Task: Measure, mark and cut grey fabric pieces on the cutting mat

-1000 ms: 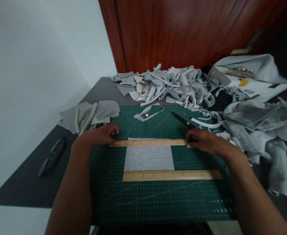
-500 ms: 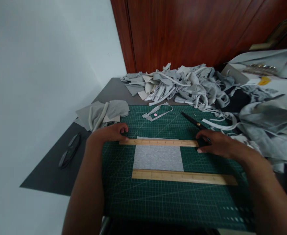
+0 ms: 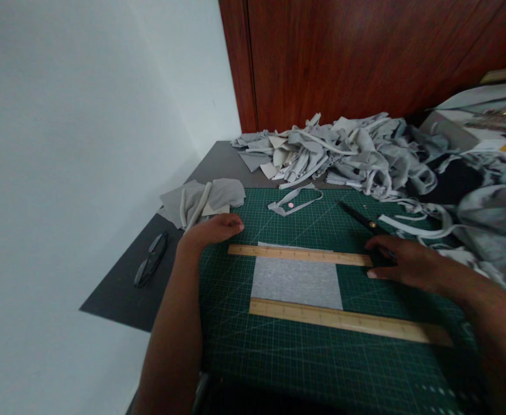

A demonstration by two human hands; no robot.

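My left hand [image 3: 221, 227] hovers just above the left end of a thin wooden ruler [image 3: 298, 254], fingertips drawn together with nothing visible in them. That ruler lies across the upper part of a grey knit fabric rectangle [image 3: 295, 280]. Along the fabric's lower edge rests a second, wider wooden ruler [image 3: 348, 321]. At the thin ruler's right end is my right hand [image 3: 402, 260], thumb and fingers apart around nothing. Black scissors [image 3: 359, 217] lie with their blades pointing away; their handles are partly hidden by my right hand.
A green cutting mat [image 3: 235, 334] covers the table. Grey fabric scraps [image 3: 352, 150] are heaped at the back, with more cloth [image 3: 495, 213] at right. A small scrap pile [image 3: 227, 193] and eyeglasses [image 3: 151, 259] lie at left. A fabric strip loop [image 3: 307, 202] lies on the mat.
My left hand has lifted off the thin ruler's left end. My right hand has drawn slightly away from its right end. The view has shifted left; both rulers and the fabric stay in place.
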